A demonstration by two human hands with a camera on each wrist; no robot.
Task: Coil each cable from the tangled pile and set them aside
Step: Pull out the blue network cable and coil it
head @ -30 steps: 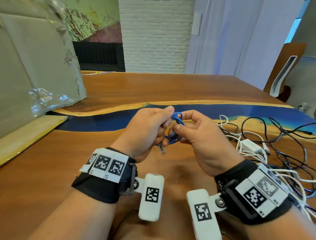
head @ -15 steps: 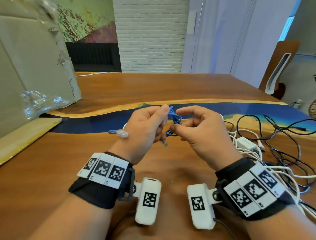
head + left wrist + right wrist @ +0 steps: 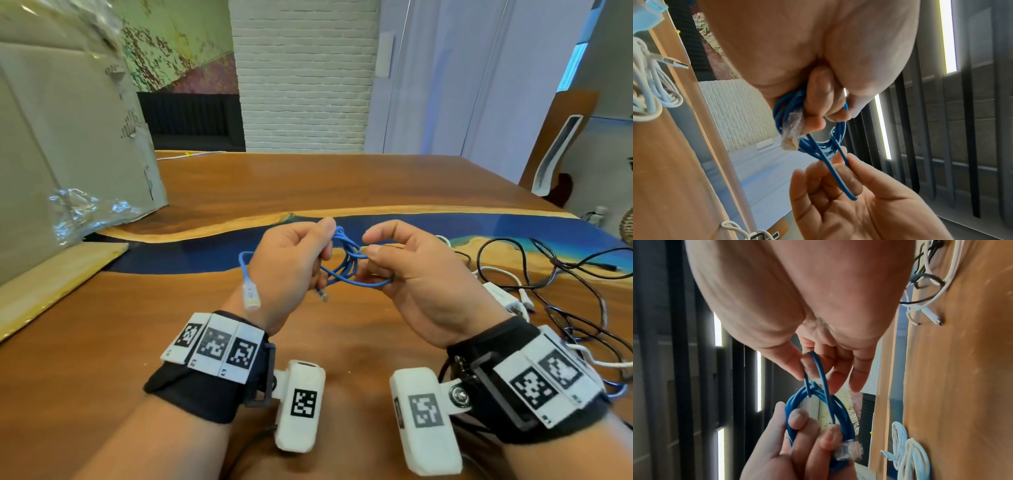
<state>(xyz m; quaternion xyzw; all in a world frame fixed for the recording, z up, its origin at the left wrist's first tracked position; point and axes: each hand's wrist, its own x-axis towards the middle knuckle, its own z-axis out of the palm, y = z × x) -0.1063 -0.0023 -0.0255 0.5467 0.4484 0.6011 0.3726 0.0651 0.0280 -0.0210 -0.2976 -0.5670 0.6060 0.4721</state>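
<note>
Now hands wider apart, both hands' fingers (image 3: 371, 251) gripping blue cable (image 3: 346, 263), clear plug (image 3: 251, 294) newly dangling left.

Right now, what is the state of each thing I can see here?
blue Ethernet cable: coiled in loops, held above the table
left hand: grips the coil
right hand: pinches one loop
black and white cables: tangled on the table
cardboard box: standing, plastic over it
</note>
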